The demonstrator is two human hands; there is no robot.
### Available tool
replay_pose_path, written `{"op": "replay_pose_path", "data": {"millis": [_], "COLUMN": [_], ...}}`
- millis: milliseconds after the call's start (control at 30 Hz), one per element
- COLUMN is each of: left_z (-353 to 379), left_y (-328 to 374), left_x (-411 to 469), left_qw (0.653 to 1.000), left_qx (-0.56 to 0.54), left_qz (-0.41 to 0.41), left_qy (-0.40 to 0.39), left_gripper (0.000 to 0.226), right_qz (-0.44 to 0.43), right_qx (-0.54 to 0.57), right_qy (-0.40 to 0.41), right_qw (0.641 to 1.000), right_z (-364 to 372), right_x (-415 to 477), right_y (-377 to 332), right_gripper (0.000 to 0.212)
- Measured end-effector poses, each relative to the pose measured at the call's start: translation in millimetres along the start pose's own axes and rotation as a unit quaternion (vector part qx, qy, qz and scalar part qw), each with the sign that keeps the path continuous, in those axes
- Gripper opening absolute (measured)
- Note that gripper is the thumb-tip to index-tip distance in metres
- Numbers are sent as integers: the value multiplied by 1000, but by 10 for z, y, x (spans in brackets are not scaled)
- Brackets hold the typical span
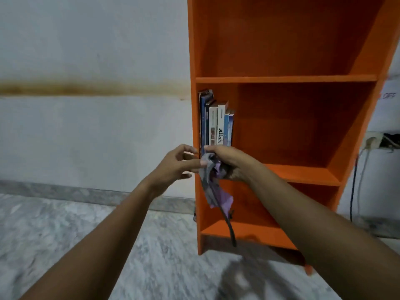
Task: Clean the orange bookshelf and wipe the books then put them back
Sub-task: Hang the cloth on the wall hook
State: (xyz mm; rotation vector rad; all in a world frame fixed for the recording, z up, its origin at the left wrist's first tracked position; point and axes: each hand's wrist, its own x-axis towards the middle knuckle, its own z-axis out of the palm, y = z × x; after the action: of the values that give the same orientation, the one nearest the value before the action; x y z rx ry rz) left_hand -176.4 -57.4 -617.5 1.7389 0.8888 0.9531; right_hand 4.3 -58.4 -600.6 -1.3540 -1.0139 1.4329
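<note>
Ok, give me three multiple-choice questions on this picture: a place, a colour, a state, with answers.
1. Where on the orange bookshelf are the books? A left end of a shelf, B right end, C on top.
2. Colour of the cloth? A yellow, B grey and purple, C green.
3. How are the books placed? A stacked flat, B lying open, C upright.
Answers: A, they stand by the left side panel; B, it hangs from the right hand; C, spines run vertically.

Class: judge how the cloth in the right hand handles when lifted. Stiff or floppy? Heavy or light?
Probably floppy: the cloth droops in folds below the right hand. Likely light: one hand holds it bunched.
</note>
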Motion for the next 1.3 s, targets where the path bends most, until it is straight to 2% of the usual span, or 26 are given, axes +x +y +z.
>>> {"op": "replay_pose_path", "data": {"millis": [67,133,267,367,433,533,633,767,900,1033,1100,1167,1300], "left_z": [-31,-81,-487,-936,-1304,-1751,-2086,-2558,-3165,-3593,-3773,-3898,-4023], "left_y": [-414,-671,-848,-511,-113,720,1731,3162,4648,5646,6012,6247,6439], "left_x": [138,239,718,993,1205,1517,1839,2333,2841,3256,3447,3629,4057], "left_qw": [1000,1000,993,996,994,988,982,962,942,928,924,930,940], "left_qx": [4,15,51,59,66,110,153,247,325,364,356,303,193], "left_qz": [-5,3,8,-48,-87,-106,-91,-64,-13,76,141,198,259], "left_qy": [-22,20,107,52,-4,-32,-64,-100,-77,-19,20,60,113], "left_gripper": [52,50,14,14,27,51,53,42,39,34,24,13,13], "right_qz": [43,56,88,130,178,207,139,-52,-188,-253,-291,-332,-400], "right_qx": [-11,11,84,62,15,3,-51,-28,-124,-98,-68,-40,-17], "right_qy": [-4,11,2,-9,-4,-20,7,-4,68,163,189,217,297], "right_qw": [999,998,993,990,984,978,989,998,972,949,935,917,867], "right_z": [145,215,391,479,509,645,917,1294,1606,1740,1768,1769,1738], "right_x": [444,682,1256,1331,1249,988,698,342,125,99,73,44,210], "right_y": [146,260,126,-150,-391,-984,-1984,-3590,-5111,-6212,-6694,-7077,-7542], "right_gripper": [27,25,24,29,34,39,39,20,13,25,25,23,25]}}
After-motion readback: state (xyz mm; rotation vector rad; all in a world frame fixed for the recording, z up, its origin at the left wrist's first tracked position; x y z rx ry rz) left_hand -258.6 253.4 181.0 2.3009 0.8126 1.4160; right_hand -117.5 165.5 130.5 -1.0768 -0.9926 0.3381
